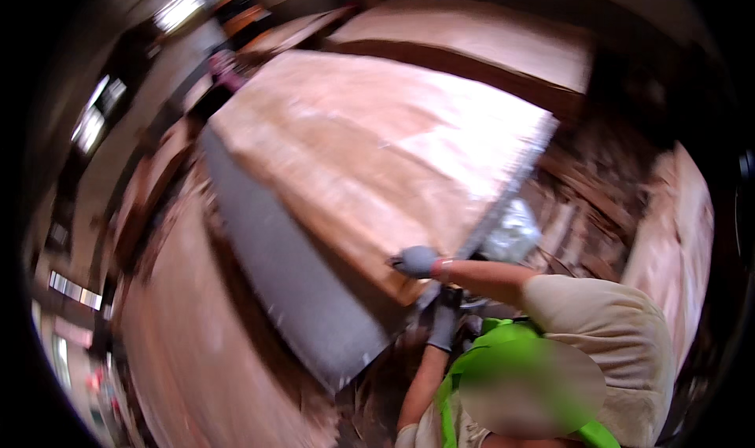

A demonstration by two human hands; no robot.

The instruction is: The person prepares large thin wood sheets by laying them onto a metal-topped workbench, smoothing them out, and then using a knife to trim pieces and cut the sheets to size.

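A large, pale brown sheet that looks like wood veneer (338,149) lies tilted in front of me, on top of a dark grey board (275,267). My right hand (417,262), in a grey glove, is closed over the sheet close to its near corner. Whether its dark-tipped fingers pinch the sheet or something small is not clear. My left hand (444,326), also gloved in grey, is just below that corner, beside the sheet's near edge. Blur and shadow hide its fingers. A green apron (491,350) shows over my beige clothing.
Behind the sheet is a broad stack of similar sheets (464,35). More brown sheets (204,338) lie to the left, and another stack (668,244) stands at right. Clear plastic (511,232) and wood scraps (582,189) lie right of the near corner. A person (226,69) is at the far left.
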